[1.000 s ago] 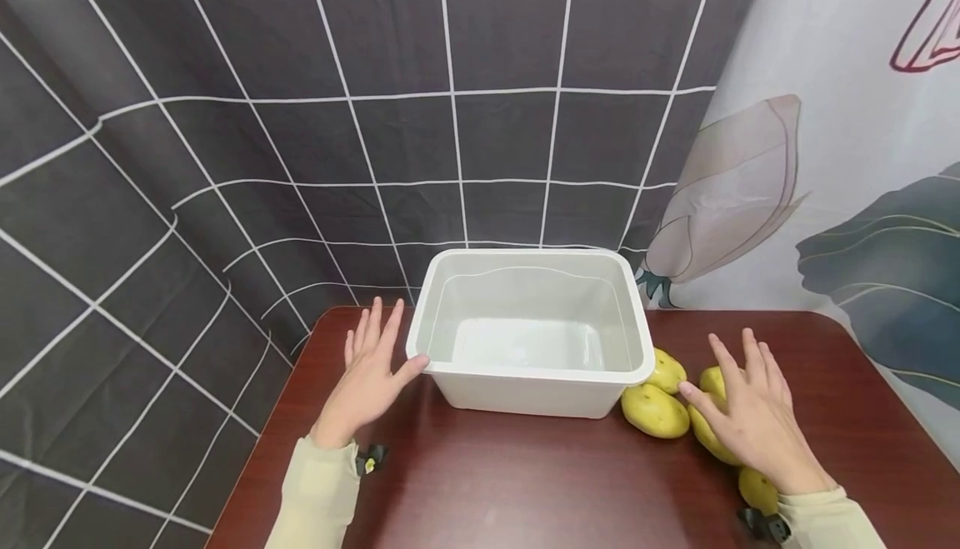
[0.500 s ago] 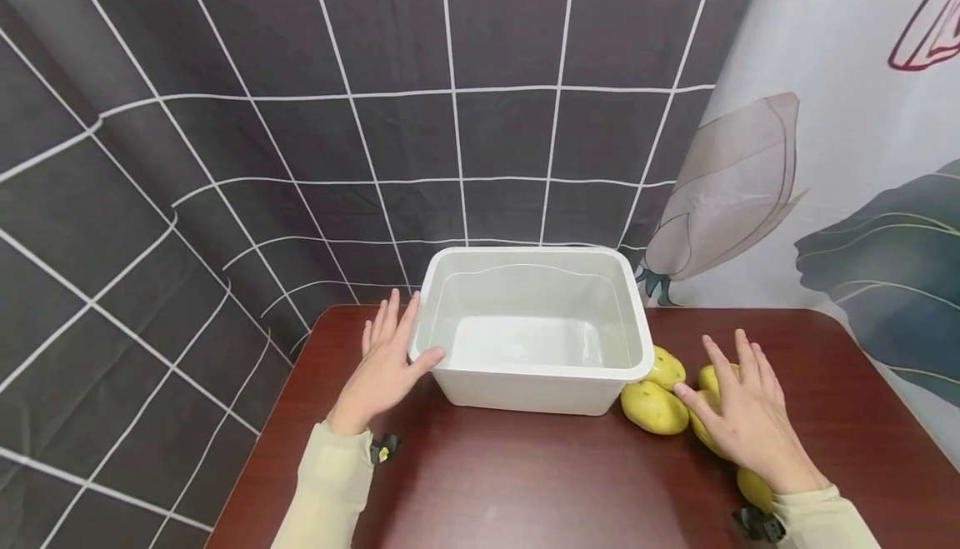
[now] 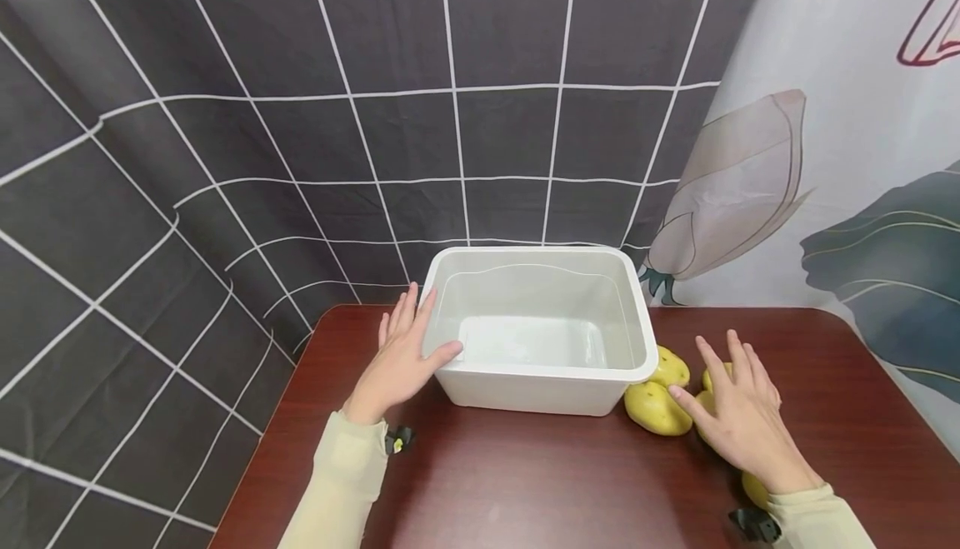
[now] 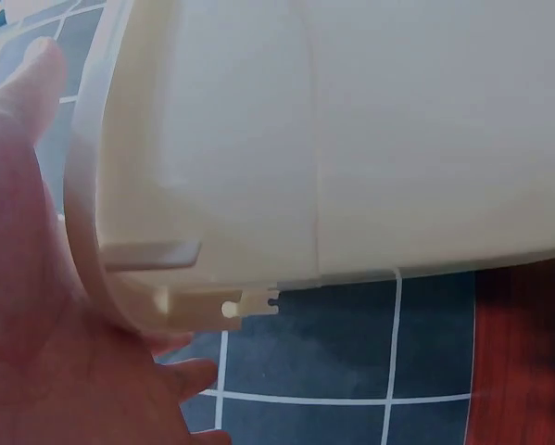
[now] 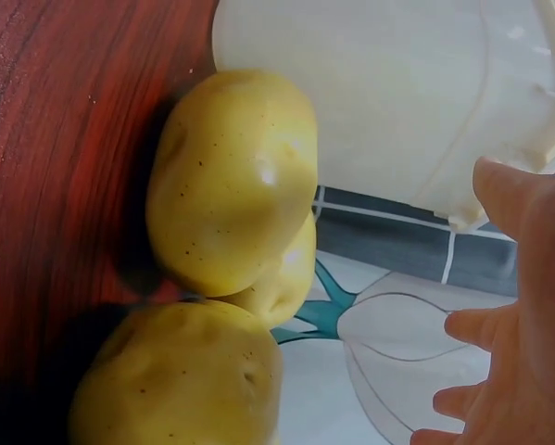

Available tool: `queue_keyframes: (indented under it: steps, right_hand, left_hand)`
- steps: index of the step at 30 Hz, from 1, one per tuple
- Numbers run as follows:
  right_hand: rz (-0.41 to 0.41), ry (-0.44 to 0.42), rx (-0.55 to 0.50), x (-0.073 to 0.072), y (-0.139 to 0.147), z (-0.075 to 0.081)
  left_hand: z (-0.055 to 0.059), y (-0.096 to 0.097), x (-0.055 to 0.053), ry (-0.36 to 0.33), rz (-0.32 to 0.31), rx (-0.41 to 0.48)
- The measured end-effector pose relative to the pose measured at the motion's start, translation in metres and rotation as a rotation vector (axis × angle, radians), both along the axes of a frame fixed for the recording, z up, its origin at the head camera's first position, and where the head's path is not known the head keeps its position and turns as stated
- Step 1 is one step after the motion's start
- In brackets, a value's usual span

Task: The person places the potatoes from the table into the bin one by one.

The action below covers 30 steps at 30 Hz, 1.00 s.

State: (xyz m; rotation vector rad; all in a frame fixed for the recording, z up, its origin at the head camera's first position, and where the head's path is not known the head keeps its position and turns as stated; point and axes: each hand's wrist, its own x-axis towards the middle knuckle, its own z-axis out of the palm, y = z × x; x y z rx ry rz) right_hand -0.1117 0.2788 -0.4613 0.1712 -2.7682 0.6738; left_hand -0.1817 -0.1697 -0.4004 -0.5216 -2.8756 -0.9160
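A white plastic tub (image 3: 525, 391) stands at the back of the dark red table. My left hand (image 3: 401, 361), fingers spread and straight, is right at the tub's left rim, its thumb over the front left corner. In the left wrist view that hand (image 4: 36, 278) lies along the outside of the tub's rim (image 4: 84, 185). My right hand (image 3: 742, 420) hovers with fingers spread over several yellow potatoes (image 3: 657, 409), holding nothing. The right wrist view shows potatoes (image 5: 235, 181) on the table beside the tub, apart from the right hand (image 5: 527, 324). Some potatoes are partly hidden under that hand.
A dark curtain (image 3: 510, 137) with a white grid hangs behind and left of the table (image 3: 517, 482). To the right hangs a pale curtain (image 3: 825, 49) with a flower print. The tub's inside shows only its bare floor.
My left hand has moved right and slightly up, from beside the tub's left corner to its rim. The right hand has shifted slightly left over the potatoes. Tub and potatoes stay put.
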Motion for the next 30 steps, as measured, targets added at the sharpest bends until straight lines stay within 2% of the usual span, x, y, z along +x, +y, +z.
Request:
queue_keyframes:
  steps: [4, 15, 30]
  right_hand:
    - [0.023, 0.013, 0.011, 0.0, -0.001, -0.001]
    - [0.034, -0.031, 0.003, 0.002, -0.011, -0.005]
    - [0.055, 0.002, 0.02, 0.007, -0.015, -0.012]
  left_hand:
    - [0.003, 0.003, -0.002, -0.005, 0.003, -0.015]
    - [0.01, 0.013, -0.011, 0.019, 0.004, -0.059]
    - [0.006, 0.018, -0.012, -0.029, 0.034, -0.068]
